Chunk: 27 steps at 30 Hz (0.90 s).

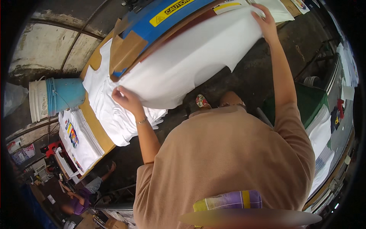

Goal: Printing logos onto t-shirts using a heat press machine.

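Note:
A white T-shirt [190,57] stretches in a long sheet along the near side of a blue press-like machine [164,28]. At its far right end, my right hand [267,26] pinches the shirt's edge between thumb and fingers. My left hand [129,101] has its fingers curled on the cloth at the other end, close to the machine's lower left corner. Beneath and beside that hand lies a loose heap of white shirts [110,114]. The machine carries a yellow warning label, and brown cardboard [127,49] is fixed at its left end.
A stack of printed white shirts [78,137] sits on the wooden table [102,139] at left. Blue and white buckets [65,95] stand beyond it. Green cloth [301,103] and more white garments [320,133] are at right. Another person [80,200] is at lower left.

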### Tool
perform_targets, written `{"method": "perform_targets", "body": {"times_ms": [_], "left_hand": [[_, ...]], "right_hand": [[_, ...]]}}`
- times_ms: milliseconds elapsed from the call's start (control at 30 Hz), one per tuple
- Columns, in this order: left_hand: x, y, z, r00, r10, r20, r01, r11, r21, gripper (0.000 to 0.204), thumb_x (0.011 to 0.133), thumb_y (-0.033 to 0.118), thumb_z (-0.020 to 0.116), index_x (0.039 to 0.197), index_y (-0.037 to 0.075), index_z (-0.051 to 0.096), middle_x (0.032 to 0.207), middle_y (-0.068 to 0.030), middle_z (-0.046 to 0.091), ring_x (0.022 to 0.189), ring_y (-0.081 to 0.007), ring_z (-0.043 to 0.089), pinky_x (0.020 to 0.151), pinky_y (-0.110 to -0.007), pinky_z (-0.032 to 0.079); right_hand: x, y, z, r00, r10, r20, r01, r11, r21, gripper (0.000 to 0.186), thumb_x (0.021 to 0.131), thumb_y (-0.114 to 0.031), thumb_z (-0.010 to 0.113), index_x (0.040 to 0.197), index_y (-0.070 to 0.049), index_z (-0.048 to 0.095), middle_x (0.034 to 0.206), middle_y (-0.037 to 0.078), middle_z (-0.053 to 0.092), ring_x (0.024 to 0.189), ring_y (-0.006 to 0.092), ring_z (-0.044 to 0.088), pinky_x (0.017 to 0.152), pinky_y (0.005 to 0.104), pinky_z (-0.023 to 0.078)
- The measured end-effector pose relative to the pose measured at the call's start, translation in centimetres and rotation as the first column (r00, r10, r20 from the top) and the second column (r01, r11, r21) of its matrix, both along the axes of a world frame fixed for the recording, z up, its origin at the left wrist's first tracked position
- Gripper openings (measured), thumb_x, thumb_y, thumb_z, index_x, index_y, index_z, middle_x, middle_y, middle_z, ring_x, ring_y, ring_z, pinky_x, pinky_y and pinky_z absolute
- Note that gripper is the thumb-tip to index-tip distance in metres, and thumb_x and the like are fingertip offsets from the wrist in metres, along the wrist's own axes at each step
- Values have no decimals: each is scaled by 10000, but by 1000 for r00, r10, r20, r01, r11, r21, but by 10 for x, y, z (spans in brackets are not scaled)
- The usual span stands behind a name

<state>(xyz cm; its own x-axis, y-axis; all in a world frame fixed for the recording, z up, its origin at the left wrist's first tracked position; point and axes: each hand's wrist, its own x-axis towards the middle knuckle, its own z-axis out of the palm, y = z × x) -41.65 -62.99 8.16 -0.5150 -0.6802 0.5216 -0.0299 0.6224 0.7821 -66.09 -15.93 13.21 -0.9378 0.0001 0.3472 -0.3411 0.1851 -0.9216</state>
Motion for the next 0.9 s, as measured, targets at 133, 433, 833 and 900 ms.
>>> {"method": "perform_targets", "body": {"times_ms": [133, 433, 833, 900], "left_hand": [[-53, -35, -27, 992, -106, 75, 106, 994, 1, 266, 947, 196, 513, 1041, -51, 482, 1032, -157, 538, 906, -218, 533, 811, -344, 426], [-52, -33, -123, 945, -86, 315, 1, 966, 260, 290, 920, 277, 570, 973, -7, 561, 874, -99, 585, 685, -136, 575, 613, -257, 464], [40, 83, -59, 888, -5, 460, -94, 977, 193, 354, 930, 311, 562, 836, -24, 623, 641, -39, 546, 567, -121, 464, 524, -296, 401], [37, 76, -43, 873, 70, 483, -11, 992, -124, 347, 936, 290, 552, 813, -31, 598, 624, -60, 525, 563, -126, 476, 522, -310, 400]], "right_hand": [[-118, -17, -56, 963, -155, 219, 39, 889, 457, 353, 859, -193, 648, 1184, -100, 545, 1088, 117, 577, 856, 147, 576, 707, 255, 486], [-154, -51, -186, 982, 183, -50, -144, 891, 430, 322, 785, -220, 690, 1032, -19, 639, 1058, 193, 608, 1013, 307, 580, 878, 371, 452], [0, 4, -109, 942, 78, 328, -234, 850, 472, 330, 872, -290, 627, 955, 29, 633, 726, 103, 616, 650, 147, 540, 622, 307, 450], [-10, 7, -96, 989, 151, 7, -112, 697, 709, 298, 871, -263, 615, 980, 14, 627, 739, 114, 615, 645, 148, 562, 608, 306, 457]]}}
